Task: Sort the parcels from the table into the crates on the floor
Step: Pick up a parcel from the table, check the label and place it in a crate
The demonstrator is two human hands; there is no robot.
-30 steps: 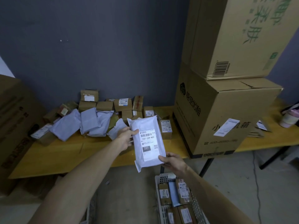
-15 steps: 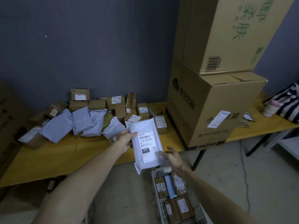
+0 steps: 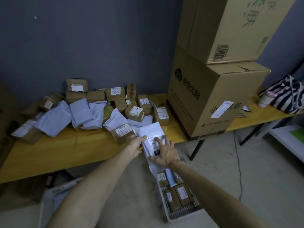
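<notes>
Head view: white mailer parcel (image 3: 152,132), label reading "231", held over the near edge of the yellow table (image 3: 49,150), above the white crate (image 3: 181,214). Left hand (image 3: 135,145) grips its left edge, thumb on top. Right hand (image 3: 165,153) lies on the label, fingers spread and straight. Crate, on the floor, holds brown boxes. Far left on the table: brown boxes and grey mailers (image 3: 79,112). Right: two stacked cartons (image 3: 213,89).
</notes>
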